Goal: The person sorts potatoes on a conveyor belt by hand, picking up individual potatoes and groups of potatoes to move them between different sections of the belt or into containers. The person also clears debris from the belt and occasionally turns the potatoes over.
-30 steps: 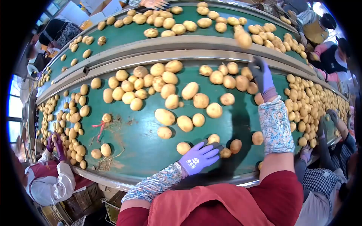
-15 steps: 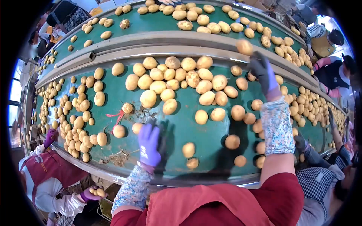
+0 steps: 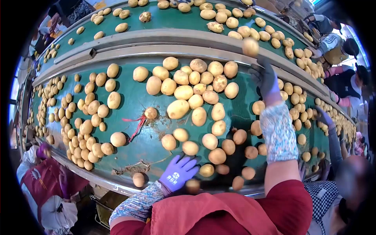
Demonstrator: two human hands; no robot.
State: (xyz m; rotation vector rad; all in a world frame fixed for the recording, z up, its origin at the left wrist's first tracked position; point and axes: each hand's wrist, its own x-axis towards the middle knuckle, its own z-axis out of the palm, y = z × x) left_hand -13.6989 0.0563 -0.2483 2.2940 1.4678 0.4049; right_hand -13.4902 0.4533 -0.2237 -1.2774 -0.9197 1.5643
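Observation:
My left hand [image 3: 178,175], in a purple glove, is spread with its palm down over the near part of the green belt [image 3: 150,135], with potatoes just beyond its fingertips and nothing visibly held. My right hand [image 3: 267,78], in a purple and dark glove, reaches to the far rail of this belt. Its fingers are apart. A blurred potato [image 3: 250,47] is in the air just beyond the fingertips, apart from them. Many potatoes [image 3: 183,92] lie in a loose group between my hands. A red string [image 3: 138,127] lies beside one potato.
Metal rails [image 3: 156,49] divide this belt from a second green belt [image 3: 176,19] carrying potatoes. Dry stalks [image 3: 133,168] lie near the front edge. A co-worker in a dark red apron [image 3: 49,176] is at left; others stand at right and across.
My left hand has moved nearer to me and right, with its fingers spread. My right hand has shifted slightly left and toward me. Potatoes between my hands have changed places; the red string is further right.

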